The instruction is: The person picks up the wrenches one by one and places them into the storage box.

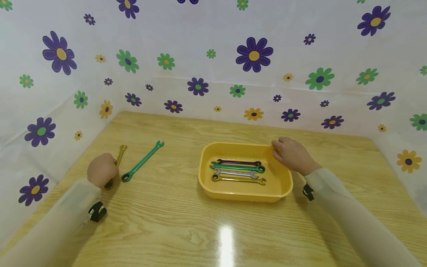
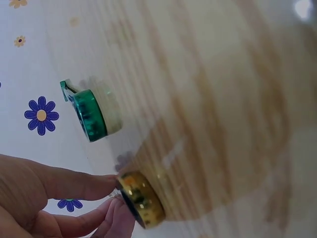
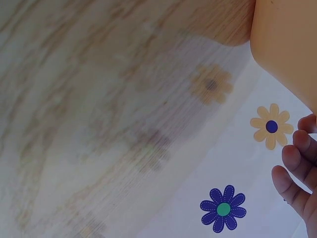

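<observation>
At the left of the table, my left hand [image 1: 102, 170] grips a gold ratchet wrench [image 1: 122, 149] between thumb and fingers. The left wrist view shows the wrench's ring end [image 2: 142, 201] beside the fingertips. A green ratchet wrench [image 1: 143, 161] lies just right of that hand, slanting away. My right hand [image 1: 295, 155] holds the far right corner of a yellow plastic tray [image 1: 247, 197], fingers curled over its rim. Inside the tray, side by side, lie a purple wrench [image 1: 238, 162], a green one [image 1: 237, 167], a silver one [image 1: 235, 172] and a gold one [image 1: 237, 179].
The wooden table [image 1: 160, 226] has a bright light reflection near its front. A white flowered cloth [image 1: 207, 33] stands as a wall behind the table and along both sides. Each wrist wears a dark strapped device, such as the left one [image 1: 98, 212].
</observation>
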The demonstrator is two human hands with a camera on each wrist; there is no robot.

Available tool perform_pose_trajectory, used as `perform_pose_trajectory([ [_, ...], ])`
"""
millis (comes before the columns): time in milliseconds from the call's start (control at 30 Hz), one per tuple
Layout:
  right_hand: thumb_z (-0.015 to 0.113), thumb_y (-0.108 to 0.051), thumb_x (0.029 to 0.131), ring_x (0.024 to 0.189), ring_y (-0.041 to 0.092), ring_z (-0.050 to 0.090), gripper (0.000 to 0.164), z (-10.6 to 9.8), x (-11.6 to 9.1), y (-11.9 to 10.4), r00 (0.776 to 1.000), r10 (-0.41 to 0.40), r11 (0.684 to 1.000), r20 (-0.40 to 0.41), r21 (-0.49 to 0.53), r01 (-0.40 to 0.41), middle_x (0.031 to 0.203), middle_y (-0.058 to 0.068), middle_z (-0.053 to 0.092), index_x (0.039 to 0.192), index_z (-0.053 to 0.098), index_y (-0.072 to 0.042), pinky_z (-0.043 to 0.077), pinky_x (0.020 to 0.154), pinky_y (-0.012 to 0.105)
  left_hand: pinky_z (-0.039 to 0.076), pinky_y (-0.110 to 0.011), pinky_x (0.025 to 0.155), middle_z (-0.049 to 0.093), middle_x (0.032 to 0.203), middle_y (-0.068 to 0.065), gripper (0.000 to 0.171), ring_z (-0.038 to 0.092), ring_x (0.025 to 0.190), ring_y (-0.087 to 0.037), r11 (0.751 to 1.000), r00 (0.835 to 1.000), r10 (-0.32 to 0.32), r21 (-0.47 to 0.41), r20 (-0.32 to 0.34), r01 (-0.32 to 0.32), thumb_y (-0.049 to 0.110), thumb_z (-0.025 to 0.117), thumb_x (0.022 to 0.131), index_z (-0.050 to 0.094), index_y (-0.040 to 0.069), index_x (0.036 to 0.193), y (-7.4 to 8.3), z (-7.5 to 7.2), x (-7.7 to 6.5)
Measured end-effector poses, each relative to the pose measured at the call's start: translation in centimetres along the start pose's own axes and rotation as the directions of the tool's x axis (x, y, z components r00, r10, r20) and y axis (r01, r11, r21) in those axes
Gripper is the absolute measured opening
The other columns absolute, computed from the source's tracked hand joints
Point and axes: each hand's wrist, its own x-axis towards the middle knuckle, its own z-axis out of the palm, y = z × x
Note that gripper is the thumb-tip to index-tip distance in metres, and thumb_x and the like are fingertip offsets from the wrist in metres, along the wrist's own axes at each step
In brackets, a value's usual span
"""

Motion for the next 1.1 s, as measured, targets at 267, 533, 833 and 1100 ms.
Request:
perform_pose_trajectory([
  [267,0.054,-0.013,0.089,0.061,0.017,0.043,0.009,0.1,0.0,-0.3,1.000,0.000,1.000,0.009,0.000,0.000,0.071,0.006,0.051,0.089,0.058,-0.005,0.043,0.059,0.030,0.028,-0.026,0.042,0.035,0.047,0.001,0.028,0.034,0.045,-0.015,1.000,0.999,-0.001,0.018,-0.032,0.002,-0.001,0.049,0.071,0.037,0.013,0.050,-0.6,0.0,-0.9],
  [533,0.056,-0.011,0.088,0.060,0.017,0.042,0.008,0.0,-0.1,-0.2,1.000,-0.018,1.000,-0.020,-0.005,0.018,0.069,0.007,0.049,0.086,0.057,-0.004,0.042,0.058,0.030,0.038,-0.033,0.045,0.059,0.054,-0.012,0.016,0.049,0.049,-0.021,0.998,0.995,0.056,0.036,-0.082,-0.053,0.001,0.060,0.079,0.065,-0.007,0.066,-1.1,0.4,-1.2],
  [833,0.054,-0.012,0.089,0.060,0.019,0.042,0.008,-0.4,0.3,0.2,0.999,-0.006,1.000,-0.033,-0.018,0.006,0.068,0.007,0.048,0.086,0.056,-0.005,0.041,0.057,0.031,0.046,-0.044,0.050,0.064,0.072,-0.029,0.020,0.058,0.059,-0.038,0.995,0.987,0.078,0.075,-0.142,-0.067,-0.008,0.048,0.075,0.067,-0.012,0.076,-0.5,-0.1,-0.2],
  [1100,0.054,-0.014,0.090,0.062,0.018,0.044,0.010,0.3,0.1,0.0,1.000,0.021,1.000,0.002,-0.004,-0.021,0.070,0.007,0.050,0.089,0.058,-0.005,0.042,0.058,0.030,0.040,-0.036,0.043,0.063,0.066,-0.025,0.024,0.054,0.052,-0.032,0.999,0.994,0.049,0.014,-0.103,-0.048,-0.002,0.051,0.070,0.068,-0.014,0.082,-0.9,0.0,-0.6],
])
